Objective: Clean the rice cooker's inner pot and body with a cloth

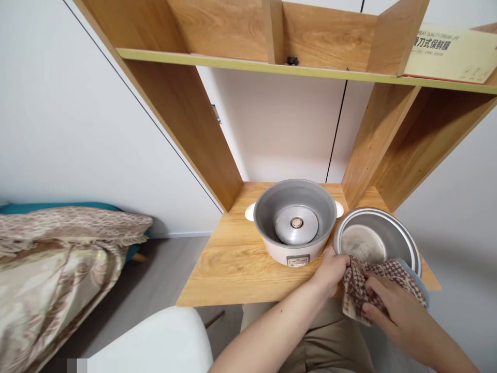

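The person wears plain khaki trousers (328, 336), the cloth matte and softly creased across the lap. The left forearm (272, 326) and right forearm (430, 329) are bare, as are the left hand (329, 270) and right hand (392, 305); one small mole (281, 311) marks the left forearm.

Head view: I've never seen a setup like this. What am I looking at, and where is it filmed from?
There is no machine here, just a person working bare-handed. The single picture comes from a camera worn on the head, looking forward and down. On the wooden surface stands an open, two-handled cooker with a round metal plate inside. To its right is a metal pot; the left hand grips its rim, and the right hand holds a patterned cloth against its near side.
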A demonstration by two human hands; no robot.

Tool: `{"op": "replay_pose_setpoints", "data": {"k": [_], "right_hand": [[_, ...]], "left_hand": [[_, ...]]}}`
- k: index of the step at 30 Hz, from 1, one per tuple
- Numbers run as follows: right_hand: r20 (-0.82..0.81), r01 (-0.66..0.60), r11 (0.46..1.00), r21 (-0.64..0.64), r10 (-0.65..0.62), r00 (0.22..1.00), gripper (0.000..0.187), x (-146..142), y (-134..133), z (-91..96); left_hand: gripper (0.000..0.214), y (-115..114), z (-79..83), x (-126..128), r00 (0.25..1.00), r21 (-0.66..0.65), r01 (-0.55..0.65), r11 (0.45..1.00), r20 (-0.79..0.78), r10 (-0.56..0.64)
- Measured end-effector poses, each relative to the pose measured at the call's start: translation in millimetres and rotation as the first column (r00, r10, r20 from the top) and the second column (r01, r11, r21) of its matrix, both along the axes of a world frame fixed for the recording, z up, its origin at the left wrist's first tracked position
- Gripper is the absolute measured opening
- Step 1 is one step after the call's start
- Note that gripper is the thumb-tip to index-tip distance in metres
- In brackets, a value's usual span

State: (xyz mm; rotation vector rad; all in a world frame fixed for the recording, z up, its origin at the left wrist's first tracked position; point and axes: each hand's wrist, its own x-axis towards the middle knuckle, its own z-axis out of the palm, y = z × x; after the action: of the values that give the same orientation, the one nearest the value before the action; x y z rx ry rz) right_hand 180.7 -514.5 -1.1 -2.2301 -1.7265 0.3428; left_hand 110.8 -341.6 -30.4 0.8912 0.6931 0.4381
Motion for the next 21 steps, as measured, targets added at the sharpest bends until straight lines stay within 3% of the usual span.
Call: {"op": "replay_pose_setpoints", "data": {"k": [2, 4, 8, 9, 10, 11, 12, 13, 15, 16, 17, 19, 21], "right_hand": [[0.087, 0.04, 0.999, 0.032, -0.043, 0.995, 0.015, 6, 2, -15.6], [0.245, 0.061, 0.99, 0.128, -0.091, 0.965, 0.041, 11, 3, -35.0], [0.455, -0.099, 0.941, 0.325, -0.064, 0.888, 0.049, 18, 0, -54.9], [0.475, -0.109, 0.927, 0.359, -0.081, 0.876, 0.046, 20, -2, -54.4], [0.486, -0.102, 0.916, 0.387, -0.109, 0.867, 0.042, 22, -5, -52.5], [0.489, -0.087, 0.908, 0.41, -0.138, 0.861, 0.039, 25, -7, -50.0], [0.49, -0.073, 0.901, 0.428, -0.163, 0.857, 0.038, 28, -10, -47.5], [0.491, -0.064, 0.896, 0.44, -0.181, 0.852, 0.038, 30, -13, -45.1], [0.503, -0.078, 0.889, 0.451, -0.181, 0.845, 0.039, 35, -17, -41.5], [0.51, -0.091, 0.885, 0.457, -0.177, 0.841, 0.039, 37, -19, -39.8], [0.515, -0.1, 0.881, 0.462, -0.175, 0.839, 0.04, 37, -19, -38.1], [0.514, -0.107, 0.878, 0.466, -0.171, 0.84, 0.041, 37, -19, -33.6], [0.495, -0.099, 0.876, 0.473, -0.171, 0.852, 0.043, 35, -16, -28.4]], "left_hand": [[0.034, 1, -1.8, 3, 1.0, -0.003, -0.011, 1.0, -0.02, 0.011], [0.029, 1, -4.3, 8, 0.999, -0.006, -0.001, 1.0, -0.041, 0.001], [0.033, -2, -2.2, 0, 0.998, 0.031, 0.068, 0.997, -0.02, -0.067], [0.036, -3, 0.6, -10, 0.995, 0.065, 0.095, 0.993, -0.029, -0.093], [0.041, -5, 4.1, -24, 0.993, 0.178, 0.118, 0.977, -0.029, -0.115], [0.043, -6, 7.9, -39, 0.988, 0.349, 0.152, 0.925, -0.047, -0.145], [0.043, -6, 11.7, -55, 0.99, 0.532, 0.143, 0.835, -0.074, -0.123], [0.041, -4, 15.4, -71, 0.992, 0.705, 0.125, 0.698, -0.106, -0.071], [0.028, 6, 21.0, -93, 0.975, 0.948, 0.034, 0.318, -0.102, 0.197], [0.028, 14, 22.7, -99, 0.928, 0.991, 0.026, 0.132, -0.073, 0.365], [0.031, 22, 23.5, -101, 0.876, 0.997, 0.078, -0.015, -0.061, 0.479], [0.033, 39, 22.2, -97, 0.839, 0.948, 0.246, -0.203, -0.104, 0.534], [0.018, 51, 18.7, -90, 0.818, 0.89, 0.356, -0.285, -0.149, 0.556]]}}
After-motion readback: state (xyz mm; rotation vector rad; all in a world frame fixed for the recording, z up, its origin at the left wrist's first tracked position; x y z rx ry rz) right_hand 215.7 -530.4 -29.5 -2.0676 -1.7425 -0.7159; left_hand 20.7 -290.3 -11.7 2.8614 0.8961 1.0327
